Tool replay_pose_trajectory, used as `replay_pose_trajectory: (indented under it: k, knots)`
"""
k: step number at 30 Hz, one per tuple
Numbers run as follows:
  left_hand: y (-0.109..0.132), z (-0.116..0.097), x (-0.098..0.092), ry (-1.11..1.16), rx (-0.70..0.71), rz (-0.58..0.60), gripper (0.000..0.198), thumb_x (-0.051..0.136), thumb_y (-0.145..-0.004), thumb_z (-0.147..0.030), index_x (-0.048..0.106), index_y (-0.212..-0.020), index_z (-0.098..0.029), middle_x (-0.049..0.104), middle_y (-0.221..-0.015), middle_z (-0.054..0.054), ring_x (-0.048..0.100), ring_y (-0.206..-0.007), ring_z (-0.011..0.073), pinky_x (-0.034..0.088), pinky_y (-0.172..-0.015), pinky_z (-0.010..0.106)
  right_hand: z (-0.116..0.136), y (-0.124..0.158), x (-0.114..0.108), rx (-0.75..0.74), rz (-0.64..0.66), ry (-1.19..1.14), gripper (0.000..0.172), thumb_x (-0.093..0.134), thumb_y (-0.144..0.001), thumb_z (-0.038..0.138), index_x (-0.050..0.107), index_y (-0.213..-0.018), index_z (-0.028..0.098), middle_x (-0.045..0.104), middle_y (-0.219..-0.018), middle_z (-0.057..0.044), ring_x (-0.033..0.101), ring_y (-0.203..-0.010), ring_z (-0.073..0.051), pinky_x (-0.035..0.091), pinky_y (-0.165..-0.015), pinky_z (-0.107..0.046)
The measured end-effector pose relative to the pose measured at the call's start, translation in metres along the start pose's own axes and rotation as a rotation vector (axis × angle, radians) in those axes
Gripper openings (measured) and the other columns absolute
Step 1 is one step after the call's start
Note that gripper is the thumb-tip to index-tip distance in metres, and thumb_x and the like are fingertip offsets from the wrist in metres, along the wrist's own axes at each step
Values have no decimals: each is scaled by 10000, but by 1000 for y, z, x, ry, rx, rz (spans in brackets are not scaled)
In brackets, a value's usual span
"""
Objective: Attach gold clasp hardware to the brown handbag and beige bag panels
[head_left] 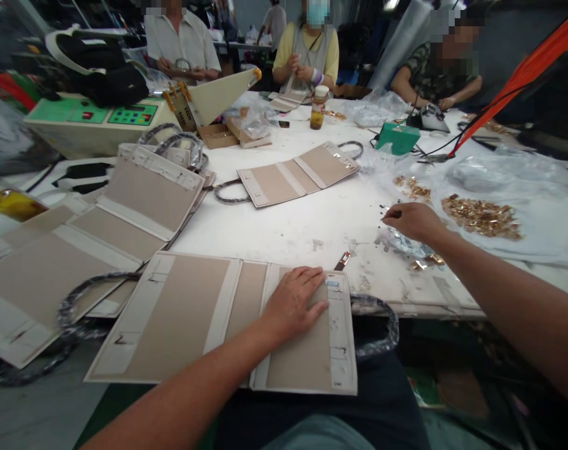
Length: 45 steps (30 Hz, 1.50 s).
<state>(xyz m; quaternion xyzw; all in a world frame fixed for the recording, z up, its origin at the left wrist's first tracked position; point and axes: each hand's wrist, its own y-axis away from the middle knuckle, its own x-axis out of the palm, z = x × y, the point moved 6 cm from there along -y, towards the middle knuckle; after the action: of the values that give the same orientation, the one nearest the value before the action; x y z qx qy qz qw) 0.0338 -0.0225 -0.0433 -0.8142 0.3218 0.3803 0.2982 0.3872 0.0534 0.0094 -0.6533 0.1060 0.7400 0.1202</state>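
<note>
My left hand (293, 300) lies flat, fingers stretched, on the right part of a beige bag panel (197, 312) at the table's front edge. Wrapped handles (375, 331) stick out from both ends of this panel. A small metal piece (331, 284) sits by my left fingertips, and a dark strap end with a metal fitting (343, 261) juts from the panel's far edge. Over to the right, my right hand (413, 220) is closed in a pinch above small scattered bits and a crumpled clear plastic bag (403, 242). Whatever its fingertips hold is too small to make out.
A second bag panel (296, 175) lies mid-table, with more panels stacked at left (147, 194). Gold metal pieces (481, 215) lie heaped at right. Beyond stand a green box (397, 138), a jar (318, 109) and a machine (96, 122). Several people sit across the table.
</note>
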Motion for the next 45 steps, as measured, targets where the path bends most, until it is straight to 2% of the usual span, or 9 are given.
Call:
replay_pose_trajectory:
  k: [3,8,12,19,30,35,40,43,45]
  knots:
    - [0,-2,0,0,14,-5,565,666,-929,-367,527,-1457,-221,564,-1496,99,466,-1385,294,373,-1192,525,37,66,-12,-42,-13,-277,209,691,-846,400,790,-898,224,745,-771,-50,652,-720,-215,447,-669,-314]
    - [0,-3,0,-19,20,-32,525,655,-942,-380,558,-1429,-210,577,-1481,91,473,-1371,294,381,-1181,511,110,205,46,-3,460,-833,286,669,-813,471,736,-955,233,687,-708,-9,585,-558,-172,448,-525,-287]
    - [0,-3,2,-29,32,-46,524,681,-926,-363,574,-1412,-198,588,-1472,82,476,-1366,287,382,-1182,496,123,246,81,108,336,-972,315,663,-797,491,707,-940,213,683,-738,-21,596,-599,-180,476,-560,-300]
    - [2,-6,0,-35,42,-57,520,699,-916,-349,590,-1392,-172,600,-1453,89,491,-1340,276,386,-1183,466,123,240,87,70,166,-891,217,661,-825,432,689,-904,233,707,-763,-21,653,-735,-225,502,-711,-344]
    - [3,-6,1,-36,58,-55,523,691,-919,-349,574,-1405,-197,592,-1463,82,484,-1352,278,384,-1182,478,123,242,88,26,72,-646,231,677,-847,432,726,-984,253,678,-709,6,638,-668,-210,459,-663,-324]
    - [2,-4,2,-46,29,-36,528,668,-938,-404,574,-1413,-191,582,-1475,92,477,-1364,284,383,-1180,483,116,228,36,61,-2,-957,322,711,-863,523,721,-822,204,563,-540,27,518,-496,-154,408,-499,-286]
    - [1,-2,2,-42,5,-16,537,679,-933,-406,571,-1417,-202,578,-1483,81,468,-1375,281,371,-1187,484,126,191,-48,-135,-460,-1526,425,710,-913,482,559,-627,207,438,-501,61,435,-399,-102,360,-399,-250]
    - [1,-3,0,-28,0,-6,540,668,-939,-407,560,-1426,-198,574,-1488,76,465,-1377,273,369,-1193,471,142,169,-51,-265,-640,-1635,468,687,-935,427,505,-564,207,388,-474,73,377,-348,-80,313,-362,-245]
    - [1,-3,0,-31,-1,4,559,668,-938,-408,550,-1435,-180,567,-1495,82,460,-1379,272,365,-1198,465,152,157,-32,-246,-606,-1610,508,670,-948,432,478,-531,212,386,-453,68,371,-336,-78,297,-354,-250]
